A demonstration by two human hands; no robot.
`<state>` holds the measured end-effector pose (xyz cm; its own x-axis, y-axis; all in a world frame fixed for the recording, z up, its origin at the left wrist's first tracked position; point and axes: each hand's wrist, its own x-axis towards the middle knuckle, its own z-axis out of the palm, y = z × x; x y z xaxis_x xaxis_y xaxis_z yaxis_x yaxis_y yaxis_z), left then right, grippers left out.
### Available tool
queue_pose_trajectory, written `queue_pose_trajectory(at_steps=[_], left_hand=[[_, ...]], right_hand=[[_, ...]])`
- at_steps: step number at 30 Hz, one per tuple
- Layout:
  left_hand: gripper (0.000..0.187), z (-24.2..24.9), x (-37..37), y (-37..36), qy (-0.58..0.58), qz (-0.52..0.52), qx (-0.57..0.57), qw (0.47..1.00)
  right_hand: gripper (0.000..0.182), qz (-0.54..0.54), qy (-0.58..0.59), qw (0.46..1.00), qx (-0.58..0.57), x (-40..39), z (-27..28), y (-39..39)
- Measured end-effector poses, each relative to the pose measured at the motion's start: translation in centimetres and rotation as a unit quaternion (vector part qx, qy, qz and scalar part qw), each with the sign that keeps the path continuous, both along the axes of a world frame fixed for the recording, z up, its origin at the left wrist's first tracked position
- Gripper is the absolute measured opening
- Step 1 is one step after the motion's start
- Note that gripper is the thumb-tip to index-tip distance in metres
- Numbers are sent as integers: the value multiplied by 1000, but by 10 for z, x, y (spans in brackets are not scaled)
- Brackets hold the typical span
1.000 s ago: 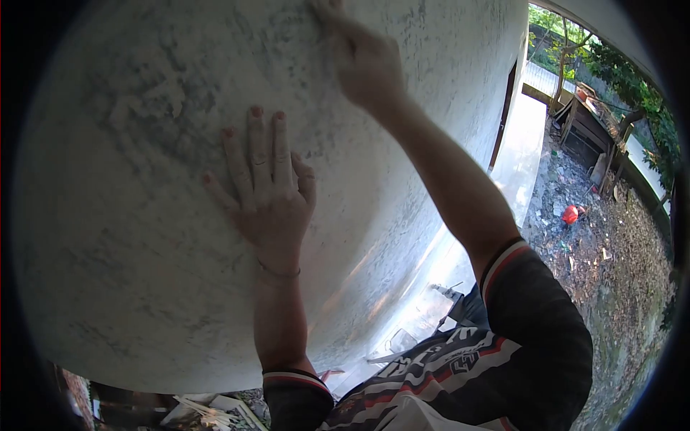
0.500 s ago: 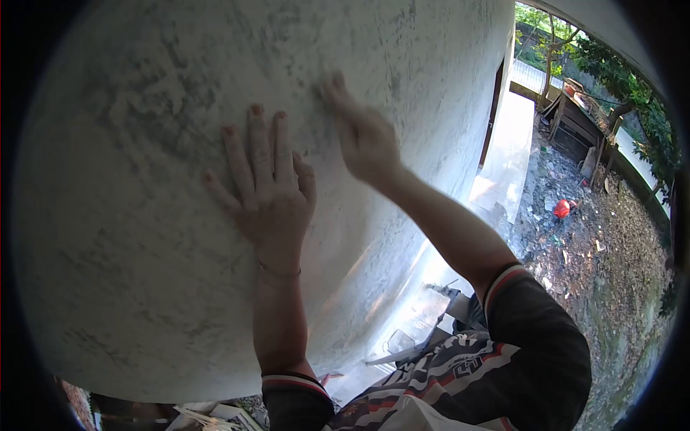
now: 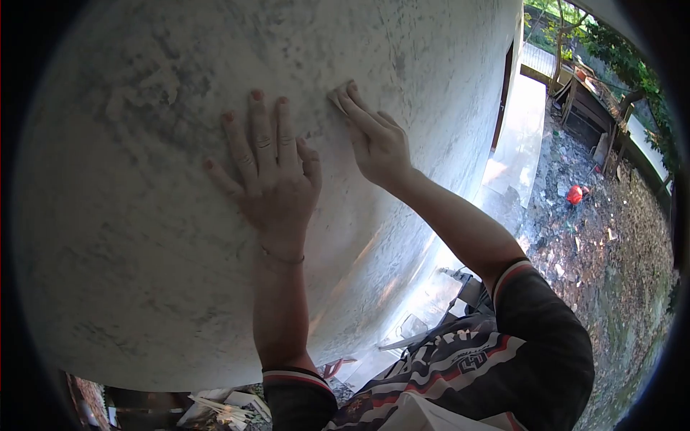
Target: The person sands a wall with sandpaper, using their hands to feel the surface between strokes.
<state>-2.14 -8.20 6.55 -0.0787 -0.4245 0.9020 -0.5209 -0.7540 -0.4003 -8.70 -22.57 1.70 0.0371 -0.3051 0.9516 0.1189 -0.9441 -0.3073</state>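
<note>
A whitish wall [image 3: 165, 237] with grey smudges and patches of rough plaster fills most of the view. My left hand [image 3: 277, 172] lies flat against it, fingers spread and nothing held. To its right, my right hand [image 3: 377, 140] touches the same surface with its fingers pressed together. A small pale edge shows beside those fingertips, too unclear to name. Dark smudges mark the wall between and above the two hands.
A doorway edge [image 3: 503, 100] and a pale ledge [image 3: 523, 129] stand at the right. Beyond are littered ground [image 3: 575, 251], a red object [image 3: 574, 195], a wooden shed [image 3: 589, 108] and trees. Wood scraps [image 3: 223, 411] lie at the bottom.
My right hand has shifted slightly right and down along the wall and is no longer blurred. My left hand stays nearly in place. The view has tilted slightly.
</note>
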Motion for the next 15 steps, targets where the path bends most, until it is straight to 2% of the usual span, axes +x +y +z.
queue_pose_trajectory(at_steps=[2, 5, 8, 10, 12, 15], left_hand=[[40, -3, 0, 0, 0, 2, -2, 1000], [40, -3, 3, 0, -7, -7, -7, 1000], [42, -3, 1, 0, 8, -12, -12, 1000], [43, -6, 4, -1, 21, -21, -27, 999], [43, -8, 2, 1, 39, -39, -26, 998], [44, -7, 1, 2, 37, -61, -34, 997]], right_hand=[[35, -1, 6, 1000, 5, 2, 0, 1], [34, 36, -37, 998, 21, 7, 60, -4], [34, 33, -102, 993, -50, 15, 68, -8], [33, 57, -65, 996, -38, 8, 25, 13], [33, 8, 40, 998, -39, 0, -35, 30], [34, 5, 82, 996, -41, -5, -61, 31]])
